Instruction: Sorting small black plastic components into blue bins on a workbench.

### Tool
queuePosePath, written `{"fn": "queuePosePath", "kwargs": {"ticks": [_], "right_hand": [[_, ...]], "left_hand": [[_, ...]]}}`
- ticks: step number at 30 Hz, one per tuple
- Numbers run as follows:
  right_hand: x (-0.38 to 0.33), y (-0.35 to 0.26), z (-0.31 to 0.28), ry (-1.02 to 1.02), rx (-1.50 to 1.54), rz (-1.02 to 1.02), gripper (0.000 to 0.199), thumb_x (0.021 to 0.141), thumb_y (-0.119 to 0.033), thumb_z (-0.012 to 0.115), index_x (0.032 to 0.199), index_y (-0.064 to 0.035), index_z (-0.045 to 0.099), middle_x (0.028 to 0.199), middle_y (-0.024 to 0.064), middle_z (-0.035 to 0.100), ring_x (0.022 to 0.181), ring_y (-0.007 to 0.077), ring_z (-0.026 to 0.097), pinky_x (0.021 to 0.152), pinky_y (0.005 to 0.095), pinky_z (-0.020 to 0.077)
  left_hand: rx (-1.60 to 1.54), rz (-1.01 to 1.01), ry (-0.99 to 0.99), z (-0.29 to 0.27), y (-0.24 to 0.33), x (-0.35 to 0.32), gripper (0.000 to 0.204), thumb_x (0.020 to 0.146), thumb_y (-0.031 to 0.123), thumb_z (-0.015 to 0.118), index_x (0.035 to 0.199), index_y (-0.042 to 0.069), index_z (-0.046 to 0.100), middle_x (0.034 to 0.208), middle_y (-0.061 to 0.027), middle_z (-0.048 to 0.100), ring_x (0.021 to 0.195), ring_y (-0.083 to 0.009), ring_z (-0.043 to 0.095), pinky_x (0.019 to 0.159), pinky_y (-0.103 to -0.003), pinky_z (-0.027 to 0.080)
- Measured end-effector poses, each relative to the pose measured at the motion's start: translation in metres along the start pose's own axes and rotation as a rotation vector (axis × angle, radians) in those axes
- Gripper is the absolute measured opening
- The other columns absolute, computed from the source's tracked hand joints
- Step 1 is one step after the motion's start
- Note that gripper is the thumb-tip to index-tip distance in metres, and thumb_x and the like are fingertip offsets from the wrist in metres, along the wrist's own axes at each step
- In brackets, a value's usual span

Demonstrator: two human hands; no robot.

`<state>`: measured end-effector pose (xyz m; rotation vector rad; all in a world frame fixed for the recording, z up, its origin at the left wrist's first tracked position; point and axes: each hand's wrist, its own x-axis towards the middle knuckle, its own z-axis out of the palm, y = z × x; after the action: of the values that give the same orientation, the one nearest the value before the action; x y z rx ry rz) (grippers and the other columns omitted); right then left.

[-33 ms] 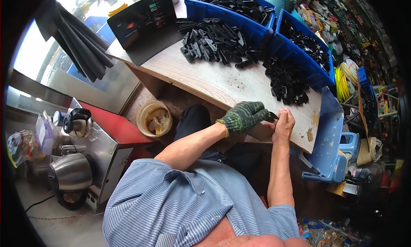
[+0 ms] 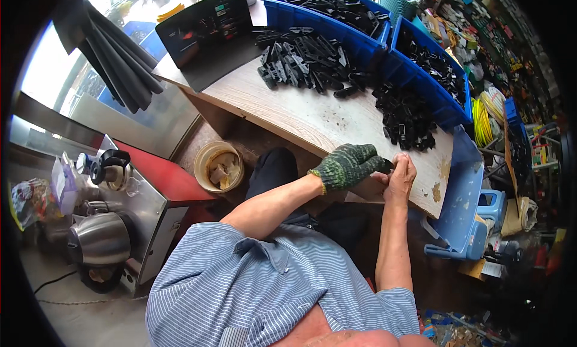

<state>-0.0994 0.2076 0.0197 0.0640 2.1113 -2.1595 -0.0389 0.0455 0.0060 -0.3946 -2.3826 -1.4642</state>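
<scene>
My left hand [image 2: 345, 168], in a dark green knitted glove, is closed with its fingertips on a small black part [image 2: 386, 165]. My bare right hand [image 2: 399, 181] meets it from the other side, fingers curled and pinched around the same part. Most of that part is hidden by the fingers. Both hands are over the front edge of the pale wooden table [image 2: 354, 130]. Just beyond them lies a heap of small black plastic pieces [image 2: 406, 115]. Farther left on the table is a pile of longer black plastic pieces [image 2: 306, 61].
Two blue bins [image 2: 330, 34] full of black parts line the back. A dark screen [image 2: 207, 31] stands at the table's left end. Below sits a bucket [image 2: 198, 166]. A metal kettle [image 2: 102, 239] is at left; a blue plastic chair [image 2: 460, 196] is at right.
My left hand's fingers have shifted slightly to the right, closer against my right hand. The whole view has moved a little; the piles look the same.
</scene>
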Motion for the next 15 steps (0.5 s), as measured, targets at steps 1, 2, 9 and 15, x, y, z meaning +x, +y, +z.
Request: {"fn": "queuePosePath", "kwargs": {"ticks": [1, 2, 9, 15], "right_hand": [[0.000, 0.001, 0.001, -0.035, 0.003, -0.012, 0.032, 0.097, -0.035, 0.048, 0.081, -0.0076, 0.052, 0.057, -0.0024, 0.034, 0.041, 0.0083, 0.033, 0.040, 0.0278, 0.0482], [-0.004, -0.002, 0.000, -0.065, -0.005, 0.043, 0.033, 0.097, -0.036, 0.049, 0.083, -0.0066, 0.053, 0.060, -0.0012, 0.039, 0.042, 0.0093, 0.035, 0.040, 0.0270, 0.0469], [-0.005, 0.001, 0.004, -0.113, -0.025, -0.023, 0.024, 0.096, -0.028, 0.052, 0.082, -0.0084, 0.055, 0.065, -0.0010, 0.048, 0.047, 0.0108, 0.049, 0.041, 0.0278, 0.0505], [0.007, 0.016, -0.015, -0.075, -0.044, -0.008, 0.023, 0.094, -0.028, 0.053, 0.076, -0.0131, 0.054, 0.074, -0.0018, 0.051, 0.054, 0.0111, 0.051, 0.041, 0.0271, 0.0507]], "left_hand": [[-0.017, -0.054, 0.040, -0.001, 0.002, 0.004, 0.020, 0.098, 0.024, 0.056, 0.099, 0.006, 0.065, 0.088, -0.0224, 0.065, 0.084, -0.0406, 0.062, 0.069, -0.048, 0.049], [-0.011, -0.060, 0.050, -0.001, 0.003, 0.007, 0.020, 0.098, 0.024, 0.056, 0.099, 0.006, 0.065, 0.088, -0.0224, 0.065, 0.084, -0.0406, 0.062, 0.069, -0.048, 0.049], [0.090, -0.095, -0.126, 0.007, -0.009, 0.024, 0.033, 0.096, 0.038, 0.057, 0.094, 0.005, 0.064, 0.082, -0.0217, 0.066, 0.082, -0.0428, 0.063, 0.074, -0.051, 0.048], [0.105, 0.250, -0.088, 0.017, -0.036, 0.030, 0.020, 0.092, 0.023, 0.059, 0.101, 0.007, 0.066, 0.089, -0.0184, 0.065, 0.081, -0.0390, 0.063, 0.075, -0.048, 0.050]]}}
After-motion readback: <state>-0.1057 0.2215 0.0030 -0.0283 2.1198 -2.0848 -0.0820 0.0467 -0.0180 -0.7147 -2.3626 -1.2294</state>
